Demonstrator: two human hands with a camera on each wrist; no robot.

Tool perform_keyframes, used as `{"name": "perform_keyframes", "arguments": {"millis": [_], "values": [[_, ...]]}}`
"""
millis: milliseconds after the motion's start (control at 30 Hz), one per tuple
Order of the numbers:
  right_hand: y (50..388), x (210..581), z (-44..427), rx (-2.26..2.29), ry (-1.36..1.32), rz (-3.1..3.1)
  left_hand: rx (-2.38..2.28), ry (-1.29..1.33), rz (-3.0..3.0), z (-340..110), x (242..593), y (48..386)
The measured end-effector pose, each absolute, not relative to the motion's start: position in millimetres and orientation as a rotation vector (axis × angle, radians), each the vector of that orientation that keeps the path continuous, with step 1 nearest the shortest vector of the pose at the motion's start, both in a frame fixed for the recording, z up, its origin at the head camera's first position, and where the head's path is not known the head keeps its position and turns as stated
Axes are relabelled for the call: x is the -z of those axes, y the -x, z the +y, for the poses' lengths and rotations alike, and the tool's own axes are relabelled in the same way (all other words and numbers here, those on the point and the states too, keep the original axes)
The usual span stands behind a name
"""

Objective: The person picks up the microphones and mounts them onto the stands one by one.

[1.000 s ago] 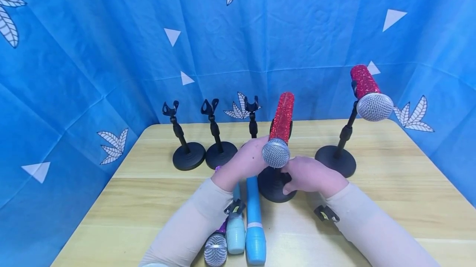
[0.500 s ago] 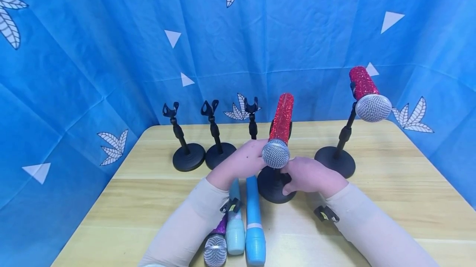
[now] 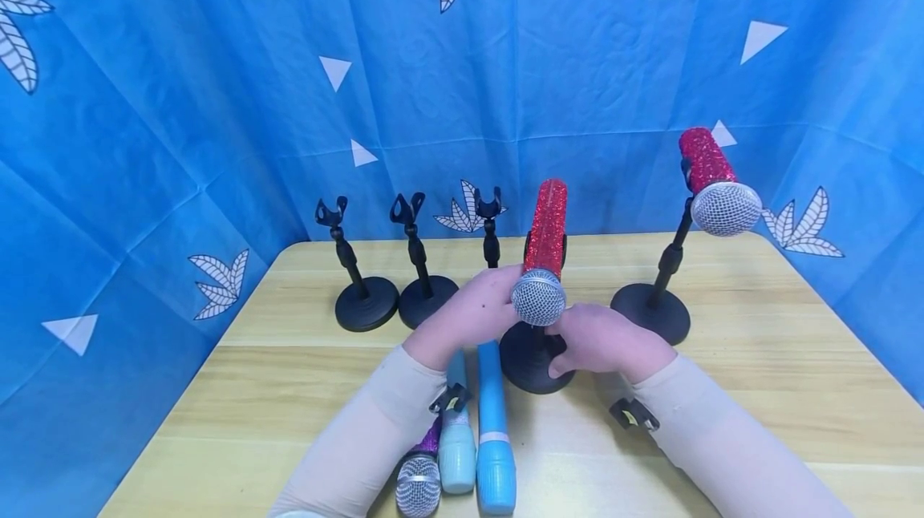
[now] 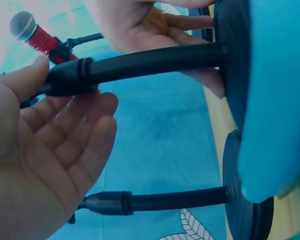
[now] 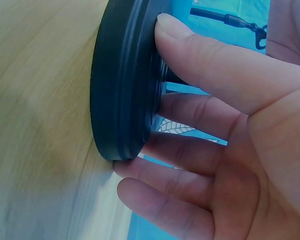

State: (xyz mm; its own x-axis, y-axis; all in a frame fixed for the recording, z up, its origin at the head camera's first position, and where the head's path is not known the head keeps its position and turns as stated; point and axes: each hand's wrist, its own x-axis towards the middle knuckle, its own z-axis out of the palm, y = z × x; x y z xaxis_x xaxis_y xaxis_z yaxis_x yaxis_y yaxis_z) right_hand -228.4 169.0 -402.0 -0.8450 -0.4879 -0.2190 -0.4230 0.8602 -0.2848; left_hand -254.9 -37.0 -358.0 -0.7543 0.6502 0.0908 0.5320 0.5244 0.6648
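Note:
A glittery red microphone (image 3: 547,229) with a silver mesh head sits in the clip of a black stand. My left hand (image 3: 480,313) holds that stand's collar (image 4: 70,77) just below the clip, its thumb and fingers on either side. Down at the round base (image 3: 530,358), my right hand (image 3: 606,341) has its thumb on the top face. In the right wrist view the other fingers of my right hand (image 5: 195,125) lie along the rim of the base (image 5: 122,85).
Three empty black stands (image 3: 366,303) are at the back left. Another red microphone (image 3: 722,197) rests in a stand at the right. Near my left forearm lie a purple microphone (image 3: 419,486), a pale blue one (image 3: 456,458) and a brighter blue one (image 3: 496,474).
The held red microphone has turned slightly, its mesh head shifting a little right and its tail a little left. Both hands have kept nearly the same places.

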Motion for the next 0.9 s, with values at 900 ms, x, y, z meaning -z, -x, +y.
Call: {"name": "perform_keyframes", "arguments": {"millis": [900], "values": [[228.6, 405.1, 171.8, 0.410, 0.682, 2.751, -1.062, -0.977, 2.575, -36.2, 352.4, 248.5]]}}
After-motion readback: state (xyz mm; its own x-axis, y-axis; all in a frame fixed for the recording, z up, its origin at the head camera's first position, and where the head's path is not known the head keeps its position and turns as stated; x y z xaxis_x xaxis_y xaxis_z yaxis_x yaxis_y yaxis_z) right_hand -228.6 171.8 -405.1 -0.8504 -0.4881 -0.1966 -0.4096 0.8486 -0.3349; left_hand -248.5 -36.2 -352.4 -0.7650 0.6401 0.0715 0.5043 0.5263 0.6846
